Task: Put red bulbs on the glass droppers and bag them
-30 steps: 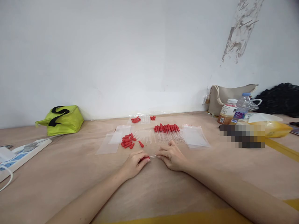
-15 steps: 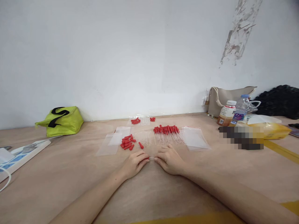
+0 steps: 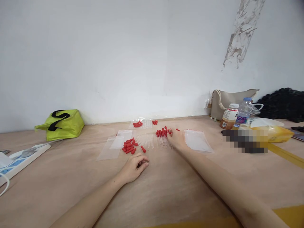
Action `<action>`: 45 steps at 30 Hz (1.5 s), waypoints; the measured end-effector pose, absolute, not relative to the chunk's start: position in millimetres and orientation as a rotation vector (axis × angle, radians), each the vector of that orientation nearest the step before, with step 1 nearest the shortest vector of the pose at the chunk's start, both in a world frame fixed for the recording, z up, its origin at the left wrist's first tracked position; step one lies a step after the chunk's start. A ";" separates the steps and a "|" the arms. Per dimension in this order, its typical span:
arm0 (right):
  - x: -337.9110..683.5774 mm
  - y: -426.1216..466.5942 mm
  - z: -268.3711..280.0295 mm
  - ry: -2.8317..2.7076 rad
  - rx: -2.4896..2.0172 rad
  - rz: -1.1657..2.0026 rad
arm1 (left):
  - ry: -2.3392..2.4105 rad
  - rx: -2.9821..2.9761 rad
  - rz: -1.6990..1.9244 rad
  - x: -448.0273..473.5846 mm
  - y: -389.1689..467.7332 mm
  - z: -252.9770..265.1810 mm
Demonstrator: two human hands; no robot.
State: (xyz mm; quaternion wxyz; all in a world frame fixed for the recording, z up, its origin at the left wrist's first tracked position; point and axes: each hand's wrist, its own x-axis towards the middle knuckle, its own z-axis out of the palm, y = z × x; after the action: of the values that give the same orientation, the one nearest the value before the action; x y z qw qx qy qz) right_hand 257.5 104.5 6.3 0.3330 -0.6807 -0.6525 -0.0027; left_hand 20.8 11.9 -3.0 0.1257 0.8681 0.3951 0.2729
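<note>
My left hand (image 3: 135, 167) rests on the table with loosely curled fingers, a gap between thumb and forefinger and nothing visible in it. Beyond it lie a loose red rubber bulb (image 3: 143, 149), a pile of red bulbs (image 3: 128, 147) and a fan of thin clear glass tubes (image 3: 146, 141). Farther right, my right hand (image 3: 177, 138) reaches over a row of red-bulbed droppers (image 3: 162, 133). Its fingers are pinched at a dropper's red bulb (image 3: 169, 131). The hand hides part of the row and most of that dropper.
Clear plastic bags (image 3: 197, 141) lie right of the row, with other bags (image 3: 109, 148) on the left. More bulbs (image 3: 137, 124) and tubes sit near the wall. A green bag (image 3: 65, 125), power strip (image 3: 28, 156), drink bottle (image 3: 230, 117), water bottle (image 3: 244, 110) and beige bag (image 3: 234, 98) stand around.
My right hand has moved forward and right to the dropper row, carrying the dropper both hands held. My left hand has let go of its red bulb and stayed near its place.
</note>
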 end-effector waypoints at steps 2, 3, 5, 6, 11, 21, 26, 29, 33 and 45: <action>252.6 109.2 3.4 -1.703 -1.818 -0.041 | 1.147 2.525 0.781 20.3 10.9 -2.5; 251.3 110.4 1.9 -1.699 -1.834 -0.055 | 1.147 2.526 0.777 20.0 10.7 -2.7; 250.5 111.3 -0.4 -1.690 -1.861 -0.073 | 1.143 2.536 0.771 19.8 10.7 -3.7; 250.5 111.1 -1.0 -1.683 -1.871 -0.082 | 1.141 2.543 0.770 19.8 11.0 -4.4; 240.2 103.7 0.9 -1.773 -1.769 -0.125 | 1.301 2.596 0.960 21.4 21.6 -9.0; 196.2 98.2 9.2 -2.053 -1.958 -0.083 | 1.585 2.750 0.825 24.5 39.6 -11.9; 186.9 104.0 11.1 -2.082 -2.006 -0.038 | 1.787 2.697 0.741 28.0 40.6 -12.4; 183.2 103.5 11.2 -2.108 -2.003 -0.022 | 1.811 2.640 0.791 27.9 43.2 -13.7; 192.7 89.0 13.0 -2.109 -1.955 -0.064 | 1.711 2.616 1.019 24.5 39.4 -12.6; 253.6 23.2 -21.1 -2.181 -1.071 -0.014 | 1.301 2.486 1.049 29.1 13.7 -9.8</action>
State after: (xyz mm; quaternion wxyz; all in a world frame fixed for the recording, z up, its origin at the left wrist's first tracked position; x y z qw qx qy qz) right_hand 253.6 23.2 -21.1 0.3485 -0.4133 -0.8412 -0.0053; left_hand 29.1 13.7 -9.8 0.0728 0.8277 0.4331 0.3492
